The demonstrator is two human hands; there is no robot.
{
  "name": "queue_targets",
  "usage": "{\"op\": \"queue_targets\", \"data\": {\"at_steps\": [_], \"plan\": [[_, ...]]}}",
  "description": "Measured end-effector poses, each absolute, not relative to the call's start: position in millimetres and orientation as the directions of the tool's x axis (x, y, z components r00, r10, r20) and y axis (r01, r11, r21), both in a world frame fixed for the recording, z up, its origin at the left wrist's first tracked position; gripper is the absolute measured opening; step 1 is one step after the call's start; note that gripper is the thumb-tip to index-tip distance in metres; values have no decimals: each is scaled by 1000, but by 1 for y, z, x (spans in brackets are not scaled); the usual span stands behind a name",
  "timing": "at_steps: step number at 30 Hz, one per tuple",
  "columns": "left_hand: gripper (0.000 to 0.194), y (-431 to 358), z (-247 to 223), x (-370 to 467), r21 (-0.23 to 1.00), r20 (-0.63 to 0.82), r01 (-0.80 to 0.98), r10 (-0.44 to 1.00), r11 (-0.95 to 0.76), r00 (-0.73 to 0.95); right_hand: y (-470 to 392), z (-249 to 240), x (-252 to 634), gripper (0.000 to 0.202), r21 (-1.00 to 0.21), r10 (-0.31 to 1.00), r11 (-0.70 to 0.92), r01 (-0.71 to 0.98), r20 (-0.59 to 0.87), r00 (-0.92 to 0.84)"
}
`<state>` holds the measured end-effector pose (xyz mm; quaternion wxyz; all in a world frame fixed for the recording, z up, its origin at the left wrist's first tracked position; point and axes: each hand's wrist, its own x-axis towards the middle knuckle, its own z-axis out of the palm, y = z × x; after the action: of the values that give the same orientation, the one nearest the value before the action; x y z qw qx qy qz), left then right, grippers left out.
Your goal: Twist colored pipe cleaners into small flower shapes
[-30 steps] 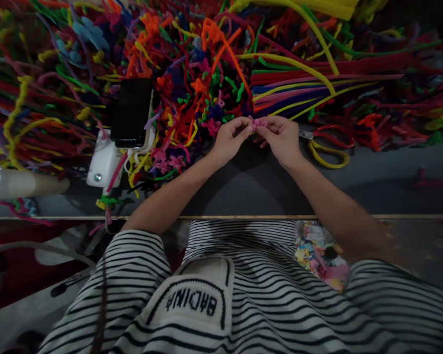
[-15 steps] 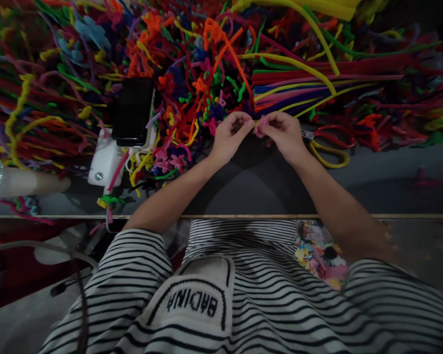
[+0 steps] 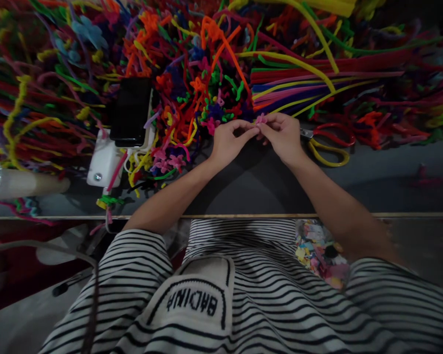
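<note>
Both hands meet above the dark table, thumbs and fingertips close together. My right hand (image 3: 283, 136) pinches a small pink pipe-cleaner flower (image 3: 261, 119), whose petals stick up past the fingertips. My left hand (image 3: 231, 141) is closed too, its thumb and forefinger pressed against the underside of the flower. A bit of yellow shows by the left fingertips, too small to make out fully. Just right of my right hand lie scissors (image 3: 330, 142) with one red and one yellow handle loop.
A heap of coloured pipe cleaners (image 3: 214, 88) spans the back, with a straight bundle (image 3: 288, 91) behind my hands. At left are a black phone (image 3: 131, 110), a white device (image 3: 102, 164) with a cable, and a pale cup-like object (image 3: 29, 180). The table's front edge (image 3: 243, 216) runs near my body.
My left hand has shifted right, its fingertips now touching the flower. The flower has turned in my right fingers, its petals pointing more upward.
</note>
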<state>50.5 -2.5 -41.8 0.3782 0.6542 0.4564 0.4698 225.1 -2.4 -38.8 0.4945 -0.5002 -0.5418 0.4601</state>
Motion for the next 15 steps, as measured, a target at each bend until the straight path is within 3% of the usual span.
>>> {"op": "queue_targets", "data": {"at_steps": [9, 15], "plan": [[50, 1, -46, 51, 903, 297, 287, 947, -319, 118, -7, -35, 222, 43, -991, 995, 98, 96, 99, 6], [58, 2, -49, 58, 962, 229, 132, 969, -240, 98, -8, -34, 223, 38, -985, 989, 146, 87, 147, 3]]}}
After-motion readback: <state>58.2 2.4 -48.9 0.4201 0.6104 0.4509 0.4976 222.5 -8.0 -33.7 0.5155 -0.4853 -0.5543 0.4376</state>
